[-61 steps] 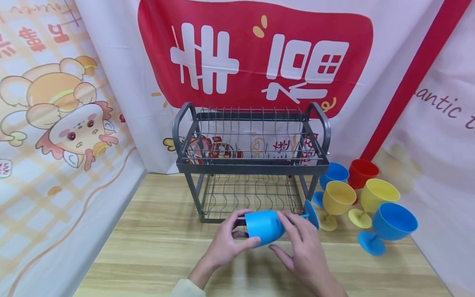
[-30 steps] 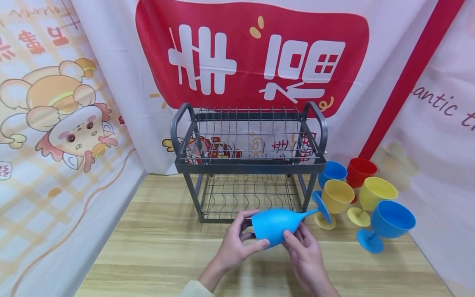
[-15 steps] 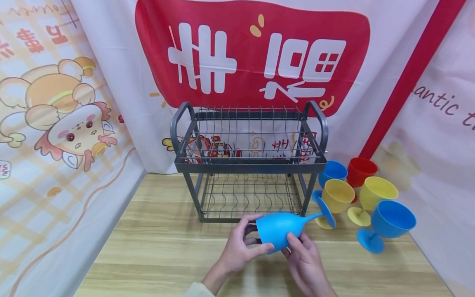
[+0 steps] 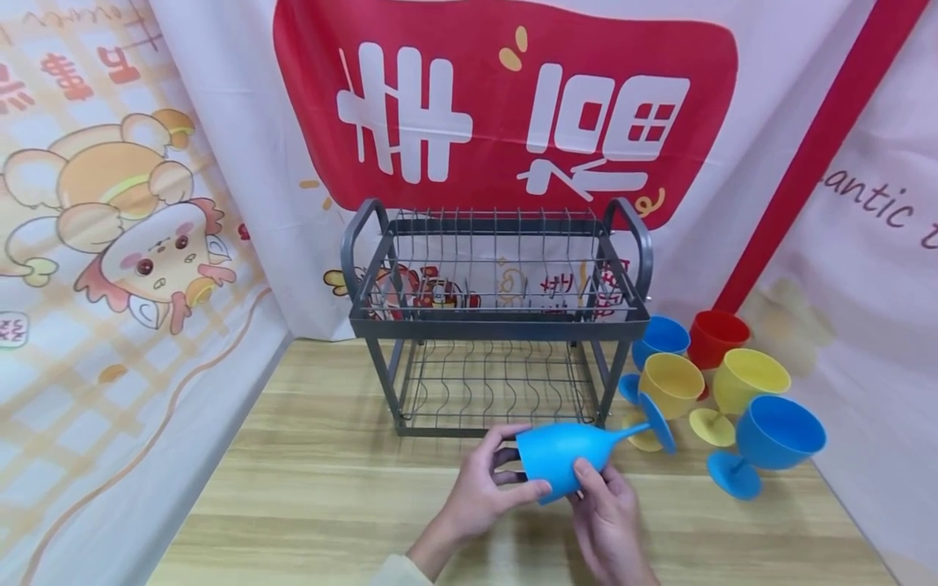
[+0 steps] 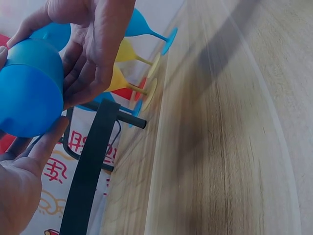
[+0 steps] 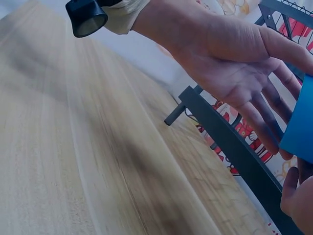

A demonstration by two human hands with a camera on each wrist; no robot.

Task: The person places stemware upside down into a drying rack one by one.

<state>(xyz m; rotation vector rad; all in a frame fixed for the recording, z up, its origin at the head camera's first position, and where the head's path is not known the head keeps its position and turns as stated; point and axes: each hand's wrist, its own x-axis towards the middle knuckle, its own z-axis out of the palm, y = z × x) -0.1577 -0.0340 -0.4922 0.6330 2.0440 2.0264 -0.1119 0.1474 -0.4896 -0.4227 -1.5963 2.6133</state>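
Observation:
A blue plastic goblet [image 4: 567, 456] lies sideways in the air in front of the rack, its mouth to the left and its foot to the right. My left hand [image 4: 487, 484] holds it at the rim, thumb on the near side and fingers behind. Lower on the bowl, toward the stem, my right hand [image 4: 608, 517] grips it with the thumb on the near side; its other fingers are partly hidden behind. The left wrist view looks into the goblet's open mouth [image 5: 29, 98]. Only part of the blue bowl [image 6: 299, 127] shows in the right wrist view.
A dark two-tier wire dish rack [image 4: 498, 330] stands behind the hands. To its right, several goblets stand upright: a blue one [image 4: 659, 338], a red one [image 4: 718, 338], an orange-yellow one [image 4: 670, 387], a yellow one [image 4: 751, 382] and a nearer blue one [image 4: 780, 433].
The right hand has shifted from over the bowl near the stem to a grip on its near, lower side. Both hands and the goblet have moved a little to the right.

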